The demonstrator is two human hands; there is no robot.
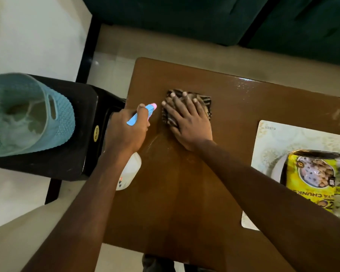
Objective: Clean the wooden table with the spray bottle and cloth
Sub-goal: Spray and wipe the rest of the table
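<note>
The brown wooden table fills the middle of the view, with wet streaks on its top. My left hand grips the spray bottle by its blue and pink trigger head at the table's left edge; the white body hangs below my wrist. My right hand lies flat, fingers spread, on a folded dark striped cloth and presses it onto the tabletop near the far left part. The cloth is mostly covered by that hand.
A placemat lies on the table's right side with a yellow snack packet on it. A black stool left of the table carries a light blue basket. A dark green sofa stands beyond the table.
</note>
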